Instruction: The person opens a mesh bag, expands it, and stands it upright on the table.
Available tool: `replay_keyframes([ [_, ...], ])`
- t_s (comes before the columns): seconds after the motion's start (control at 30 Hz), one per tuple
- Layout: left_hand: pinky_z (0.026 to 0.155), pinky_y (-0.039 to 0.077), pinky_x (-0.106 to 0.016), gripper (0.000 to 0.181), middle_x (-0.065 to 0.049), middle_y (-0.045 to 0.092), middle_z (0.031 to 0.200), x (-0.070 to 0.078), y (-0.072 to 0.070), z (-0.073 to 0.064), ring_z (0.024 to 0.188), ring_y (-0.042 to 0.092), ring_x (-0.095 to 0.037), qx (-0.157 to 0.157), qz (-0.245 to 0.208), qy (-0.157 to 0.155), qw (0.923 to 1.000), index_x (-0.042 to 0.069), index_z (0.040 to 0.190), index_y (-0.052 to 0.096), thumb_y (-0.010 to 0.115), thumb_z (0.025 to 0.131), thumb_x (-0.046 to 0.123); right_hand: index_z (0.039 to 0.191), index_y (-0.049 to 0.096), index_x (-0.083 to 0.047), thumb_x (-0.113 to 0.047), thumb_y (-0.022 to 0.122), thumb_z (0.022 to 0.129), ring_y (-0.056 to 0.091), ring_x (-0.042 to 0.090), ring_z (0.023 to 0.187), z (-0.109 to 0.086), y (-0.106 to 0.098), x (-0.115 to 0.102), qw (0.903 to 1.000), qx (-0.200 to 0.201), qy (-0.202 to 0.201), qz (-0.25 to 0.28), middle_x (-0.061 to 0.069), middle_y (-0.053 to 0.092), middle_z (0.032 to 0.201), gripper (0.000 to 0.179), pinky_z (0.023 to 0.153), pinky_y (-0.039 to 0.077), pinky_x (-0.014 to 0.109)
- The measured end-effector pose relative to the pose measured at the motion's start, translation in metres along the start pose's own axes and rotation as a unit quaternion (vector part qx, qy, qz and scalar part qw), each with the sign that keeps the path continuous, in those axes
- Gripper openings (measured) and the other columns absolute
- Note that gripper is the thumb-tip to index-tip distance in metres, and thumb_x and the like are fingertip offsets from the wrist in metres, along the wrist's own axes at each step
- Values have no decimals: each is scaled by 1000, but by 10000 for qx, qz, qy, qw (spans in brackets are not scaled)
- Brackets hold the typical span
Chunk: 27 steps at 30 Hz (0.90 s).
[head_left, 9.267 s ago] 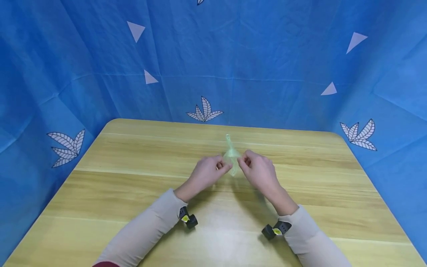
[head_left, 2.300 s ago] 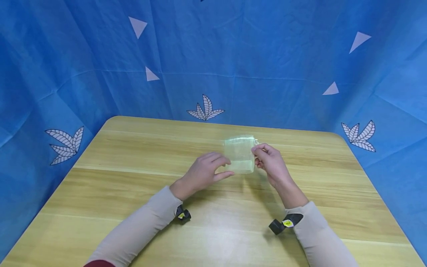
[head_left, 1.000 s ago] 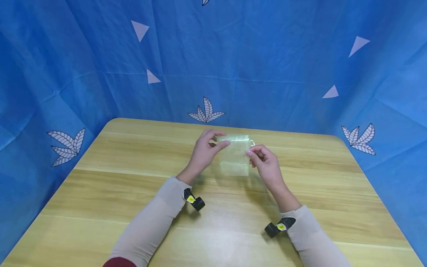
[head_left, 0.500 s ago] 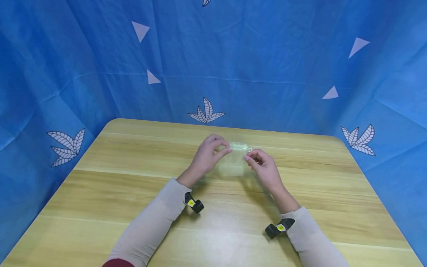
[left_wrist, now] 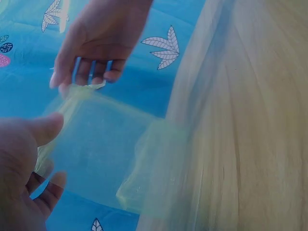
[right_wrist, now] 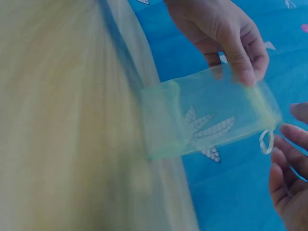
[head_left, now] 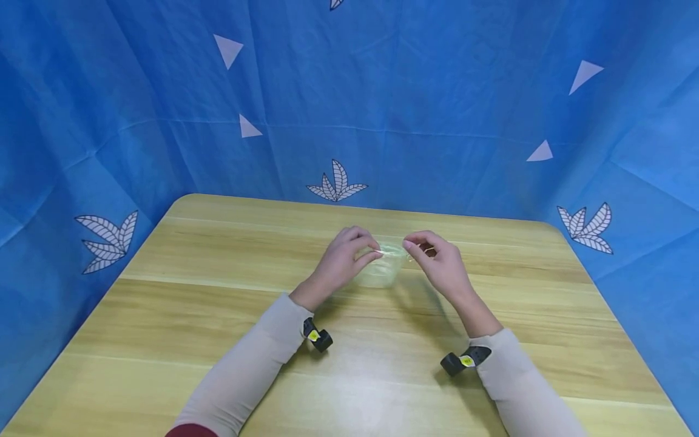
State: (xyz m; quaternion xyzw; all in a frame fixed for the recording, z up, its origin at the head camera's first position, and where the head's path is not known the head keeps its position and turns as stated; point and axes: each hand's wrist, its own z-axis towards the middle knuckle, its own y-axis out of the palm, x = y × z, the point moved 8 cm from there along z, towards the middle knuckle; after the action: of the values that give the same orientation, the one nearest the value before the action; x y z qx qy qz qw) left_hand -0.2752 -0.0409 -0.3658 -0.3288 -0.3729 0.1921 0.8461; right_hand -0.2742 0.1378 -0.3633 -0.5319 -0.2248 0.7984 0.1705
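Note:
A sheer pale green drawstring pouch (right_wrist: 207, 113) spans between my hands over the table in the head view. My left hand (head_left: 344, 258) pinches its gathered top edge, the thumb on one face and the fingers behind, as the right wrist view shows. My right hand (head_left: 439, 261) is at the opposite top corner, fingers loosely bent. In the right wrist view a gap shows between its thumb and index finger, their tips right beside that corner. A small white cord loop (right_wrist: 266, 142) hangs there. The pouch's lower end (left_wrist: 161, 168) reaches toward the table.
The wooden table (head_left: 338, 376) has rounded far corners. Behind it and along both sides hangs a blue curtain (head_left: 306, 91) with white leaf and triangle prints. A black camera (head_left: 318, 335) sits on each wrist over light sleeves.
The pouch, bunched at first, was later spread flat. My left hand, earlier off it, took its top edge and drew it lower. My right hand has shifted from the side to the top corner.

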Motion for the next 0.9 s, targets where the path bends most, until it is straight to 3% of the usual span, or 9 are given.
replay_keyframes([
  [0.17, 91, 44, -32, 10, -1, 59, 109, 3, 1, -1, 105, 51, -19, -35, 129, 164, 9998, 15, 98, 72, 69, 92, 23, 110, 71, -11, -33, 63, 97, 60, 16, 80, 11, 4, -20, 9937, -553, -280, -937, -1, 69, 95, 27, 69, 50, 36],
  [0.43, 93, 43, -34, 6, -2, 60, 106, 9, 0, -3, 106, 52, -20, 83, 145, 453, 9988, 15, 94, 72, 70, 91, 20, 100, 75, -16, -23, 67, 94, 59, 13, 71, 20, 18, -35, 9682, -1566, -334, -1923, -4, 69, 84, 12, 64, 48, 34],
  [0.7, 87, 43, -32, 9, -1, 57, 105, 15, -3, -4, 104, 49, -20, 176, 146, 645, 9977, 14, 95, 74, 72, 89, 21, 96, 75, -10, -17, 64, 95, 57, 14, 63, 26, 13, -36, 9619, -1356, -42, -2373, 0, 70, 80, 14, 63, 48, 35],
  [0.9, 104, 36, -36, 9, -3, 56, 115, 24, -6, -5, 119, 44, -26, 302, 426, 973, 9939, 15, 92, 76, 75, 87, 23, 96, 75, -8, -19, 66, 95, 60, 16, 66, 29, 9, -30, 9602, -1179, 202, -2524, 2, 71, 82, 15, 66, 49, 37],
])
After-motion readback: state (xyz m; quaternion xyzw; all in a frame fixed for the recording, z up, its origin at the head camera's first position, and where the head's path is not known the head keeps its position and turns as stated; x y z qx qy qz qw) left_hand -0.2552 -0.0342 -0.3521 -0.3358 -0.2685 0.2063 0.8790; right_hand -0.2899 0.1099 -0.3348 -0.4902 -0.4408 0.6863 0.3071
